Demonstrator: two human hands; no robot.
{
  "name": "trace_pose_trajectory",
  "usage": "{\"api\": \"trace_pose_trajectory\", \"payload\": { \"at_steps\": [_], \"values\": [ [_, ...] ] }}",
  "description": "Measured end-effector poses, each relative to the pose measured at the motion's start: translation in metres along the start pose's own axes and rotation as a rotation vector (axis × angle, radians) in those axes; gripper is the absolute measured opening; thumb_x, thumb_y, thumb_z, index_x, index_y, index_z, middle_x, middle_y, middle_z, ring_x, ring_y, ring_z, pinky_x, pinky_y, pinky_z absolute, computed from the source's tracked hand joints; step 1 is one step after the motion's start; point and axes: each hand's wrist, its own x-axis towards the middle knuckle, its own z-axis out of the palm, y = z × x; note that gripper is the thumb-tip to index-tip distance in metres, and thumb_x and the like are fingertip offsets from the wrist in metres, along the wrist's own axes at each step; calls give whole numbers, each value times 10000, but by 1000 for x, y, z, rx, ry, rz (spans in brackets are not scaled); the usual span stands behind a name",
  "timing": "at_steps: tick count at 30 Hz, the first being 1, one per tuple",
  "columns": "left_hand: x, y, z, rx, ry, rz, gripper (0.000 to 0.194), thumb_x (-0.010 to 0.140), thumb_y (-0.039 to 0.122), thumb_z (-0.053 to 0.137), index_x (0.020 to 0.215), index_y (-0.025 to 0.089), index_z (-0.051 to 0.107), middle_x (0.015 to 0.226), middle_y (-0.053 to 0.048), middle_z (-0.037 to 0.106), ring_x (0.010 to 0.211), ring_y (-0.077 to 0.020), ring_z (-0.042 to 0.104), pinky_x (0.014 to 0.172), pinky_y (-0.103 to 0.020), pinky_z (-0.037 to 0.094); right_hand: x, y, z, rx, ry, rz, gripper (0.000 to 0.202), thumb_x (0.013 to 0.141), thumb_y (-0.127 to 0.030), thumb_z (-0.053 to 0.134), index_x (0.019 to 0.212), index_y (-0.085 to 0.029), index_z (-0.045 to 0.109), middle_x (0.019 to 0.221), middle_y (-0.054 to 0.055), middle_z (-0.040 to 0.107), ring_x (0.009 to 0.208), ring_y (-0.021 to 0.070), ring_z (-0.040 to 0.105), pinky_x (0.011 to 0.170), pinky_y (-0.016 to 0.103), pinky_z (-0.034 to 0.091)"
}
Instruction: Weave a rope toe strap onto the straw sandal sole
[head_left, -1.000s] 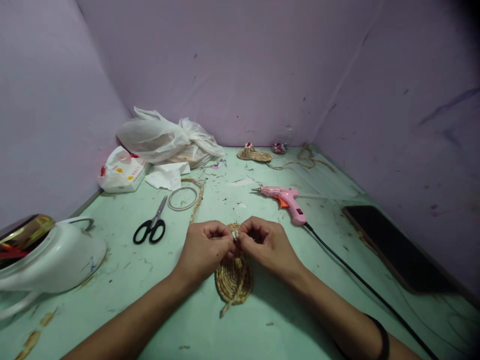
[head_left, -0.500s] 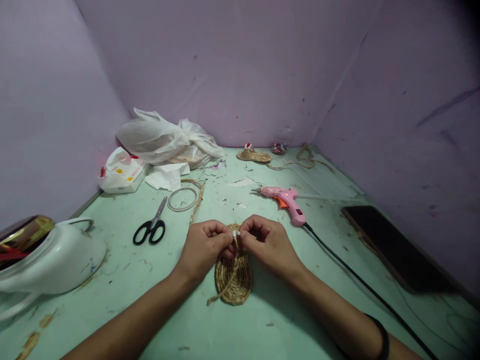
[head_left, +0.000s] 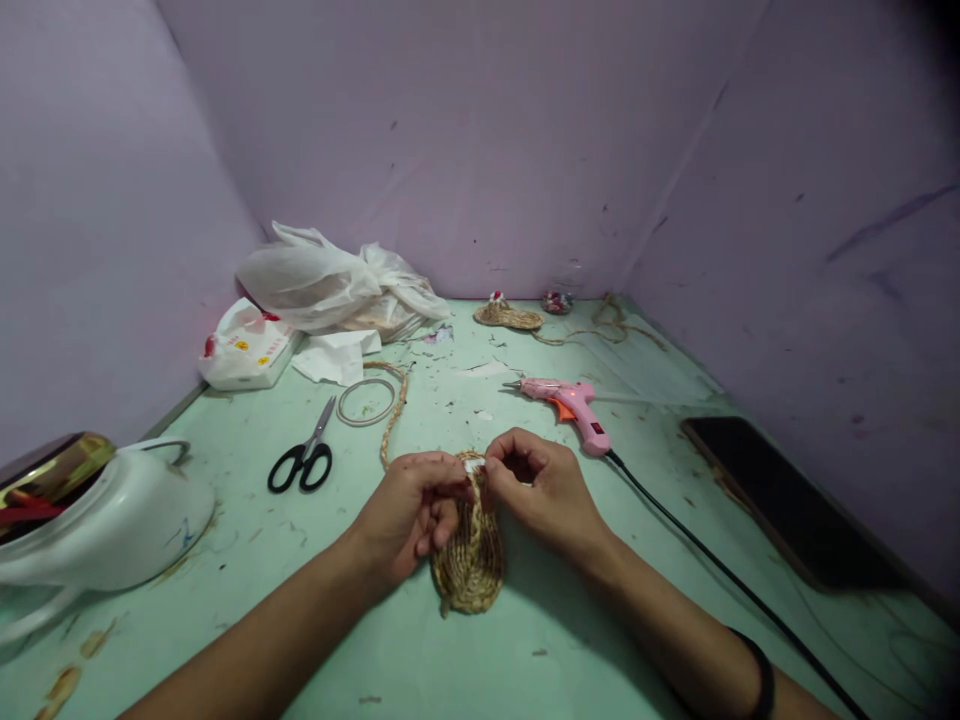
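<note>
A small slipper-shaped woven straw sole [head_left: 471, 575] lies on the table in front of me, its far end partly covered by my fingers. Along its middle runs a braided straw cord [head_left: 477, 525]. At the cord's far end is a small white strip [head_left: 474, 465], too small to make out fully. My left hand [head_left: 412, 512] pinches it from the left with thumb and forefinger, the other fingers curled over the sole's edge. From the right, my right hand [head_left: 546, 492] pinches the strip's other side.
A pink glue gun [head_left: 566, 395] lies at the right, its black cable running forward past a phone [head_left: 787, 500]. Scissors [head_left: 306, 455], a ring [head_left: 366, 402] and a white pot [head_left: 142, 510] are left. Behind stand plastic bags [head_left: 337, 280] and a finished-looking straw slipper [head_left: 508, 317].
My left hand has turned, its lower fingers opening out lower beside the sole. The cord's loose tail, which lay off to the sole's lower left, now lies along the sole.
</note>
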Motion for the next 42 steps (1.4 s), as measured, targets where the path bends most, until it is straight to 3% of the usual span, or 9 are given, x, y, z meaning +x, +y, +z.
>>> {"api": "trace_pose_trajectory", "payload": {
  "at_steps": [5, 13, 21, 24, 26, 29, 31, 36, 42],
  "values": [
    [0, 3, -3, -135, -161, -60, 146, 707, 163, 486, 618, 86, 572, 582, -78, 668, 214, -10, 354, 238, -130, 154, 2, 7, -5, -211, 46, -214, 69, 699, -161, 487, 638, -178, 515, 567, -2, 557, 509, 109, 484, 486, 227, 383],
    [3, 3, -10, -169, -359, -308, 97, 657, 156, 495, 693, 99, 566, 455, -64, 626, 172, -32, 230, 193, -146, 105, 4, 15, -12, -305, -61, -451, 46, 728, -162, 480, 700, -168, 516, 615, 5, 543, 540, 117, 482, 532, 240, 393],
    [-1, 6, -8, 93, -296, -261, 40, 581, 159, 537, 601, 126, 543, 372, -42, 580, 172, -22, 240, 217, -142, 64, 7, 16, -17, -284, -123, -486, 47, 733, -148, 467, 720, -174, 504, 660, 12, 538, 579, 118, 472, 547, 236, 384],
    [-5, 9, -4, 294, -276, -241, 46, 569, 170, 547, 573, 124, 554, 366, -26, 572, 190, -17, 247, 233, -145, 79, 10, 13, -23, -239, -93, -366, 53, 734, -160, 477, 707, -173, 521, 635, -4, 522, 550, 103, 447, 517, 220, 364],
    [-8, 11, -1, 431, -205, -184, 55, 585, 184, 548, 574, 130, 553, 363, -6, 562, 206, -19, 258, 246, -146, 100, 13, 8, -27, -184, -122, -147, 81, 735, -185, 492, 673, -165, 538, 575, -13, 516, 507, 95, 447, 478, 212, 348],
    [-13, 15, 4, 525, -97, -93, 67, 601, 210, 542, 576, 147, 537, 358, 21, 539, 238, -25, 269, 271, -148, 130, 14, 0, -29, -3, -310, 265, 242, 784, -304, 470, 624, -147, 563, 485, -10, 504, 444, 99, 472, 438, 217, 363],
    [-16, 18, 7, 550, -73, -55, 71, 607, 216, 528, 578, 152, 539, 360, 33, 527, 260, -27, 270, 292, -152, 154, 12, -4, -27, 149, -439, 415, 355, 796, -424, 463, 615, -140, 578, 485, -1, 514, 432, 103, 490, 423, 221, 382],
    [-28, 20, 11, 732, -81, 23, 84, 619, 180, 499, 577, 143, 562, 396, 36, 518, 352, -58, 385, 379, -173, 283, 6, -8, -24, 385, -584, 411, 329, 667, -456, 651, 625, -139, 576, 496, -33, 509, 447, 70, 475, 443, 193, 374],
    [-33, 25, 8, 871, -140, 99, 113, 673, 197, 490, 621, 131, 567, 467, 30, 513, 440, -81, 433, 441, -190, 315, 5, -11, -23, 451, -506, 348, 225, 638, -332, 677, 630, -133, 572, 494, -54, 483, 442, 47, 395, 417, 182, 289]
  ]
}}
